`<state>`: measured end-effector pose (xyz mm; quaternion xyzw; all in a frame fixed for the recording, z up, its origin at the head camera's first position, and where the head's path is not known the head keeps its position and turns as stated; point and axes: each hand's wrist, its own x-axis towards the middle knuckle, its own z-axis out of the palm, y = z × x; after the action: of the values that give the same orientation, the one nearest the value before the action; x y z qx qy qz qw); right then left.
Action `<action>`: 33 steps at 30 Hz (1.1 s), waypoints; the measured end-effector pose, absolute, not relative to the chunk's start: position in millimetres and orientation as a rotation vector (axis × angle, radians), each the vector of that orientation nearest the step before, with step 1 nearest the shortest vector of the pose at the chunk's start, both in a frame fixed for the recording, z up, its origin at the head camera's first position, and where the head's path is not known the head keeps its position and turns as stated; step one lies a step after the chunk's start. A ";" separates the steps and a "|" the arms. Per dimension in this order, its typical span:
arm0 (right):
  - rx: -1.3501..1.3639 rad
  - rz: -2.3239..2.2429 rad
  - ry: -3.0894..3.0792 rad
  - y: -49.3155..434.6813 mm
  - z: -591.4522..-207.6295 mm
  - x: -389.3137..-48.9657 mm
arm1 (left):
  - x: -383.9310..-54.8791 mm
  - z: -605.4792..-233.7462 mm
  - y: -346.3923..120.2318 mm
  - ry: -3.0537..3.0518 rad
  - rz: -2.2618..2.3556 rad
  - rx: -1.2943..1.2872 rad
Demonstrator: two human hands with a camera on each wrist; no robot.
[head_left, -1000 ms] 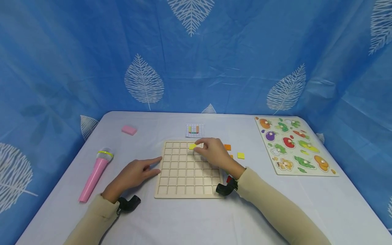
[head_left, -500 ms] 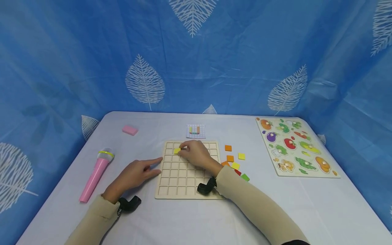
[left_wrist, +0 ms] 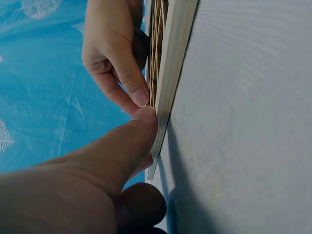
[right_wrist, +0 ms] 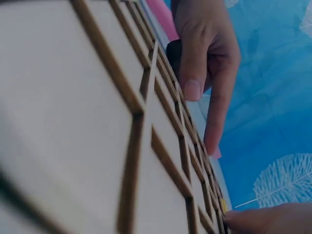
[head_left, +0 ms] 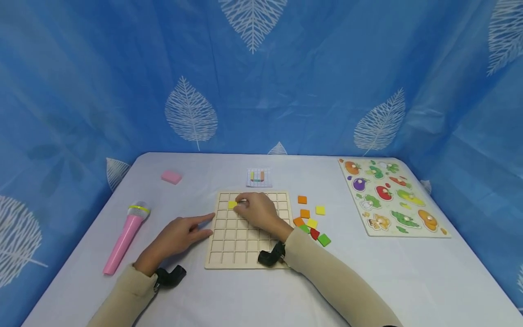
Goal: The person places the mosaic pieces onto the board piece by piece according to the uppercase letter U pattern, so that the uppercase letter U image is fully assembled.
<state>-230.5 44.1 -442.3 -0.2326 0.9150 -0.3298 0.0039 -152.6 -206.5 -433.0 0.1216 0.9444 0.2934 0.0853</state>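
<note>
My right hand (head_left: pixel 258 210) pinches a small yellow square tile (head_left: pixel 232 205) between thumb and index finger, close over the upper left cells of a wooden grid board (head_left: pixel 229 246). In the right wrist view the tile (right_wrist: pixel 224 204) shows as a yellow sliver at the fingertip, low on the right. My left hand (head_left: pixel 176 236) rests at the board's left edge, index finger and thumb stretched out to touch it. The left wrist view shows that thumb (left_wrist: pixel 139 129) against the board's side.
Loose orange, yellow, green and red tiles (head_left: pixel 304 213) lie right of the board. Behind it lies a pattern card (head_left: pixel 259 177) with a coloured U shape. A pink microphone (head_left: pixel 124 240) and pink block (head_left: pixel 171 177) are at left, a vegetable puzzle (head_left: pixel 392 197) at right.
My right hand has carried the yellow tile leftward from the board's top middle to its upper left and lowered it slightly. The left hand stays at the edge.
</note>
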 end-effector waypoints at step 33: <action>-0.781 -1.274 2.847 147.1 -414.5 -183.4 | -152.7 -435.7 -207.5 2.850 0.869 0.414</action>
<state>-183.4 147.1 -414.5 -0.2428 0.8848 -0.3960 -0.0368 -152.7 -207.5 -435.7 0.1373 0.9453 0.2884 0.0667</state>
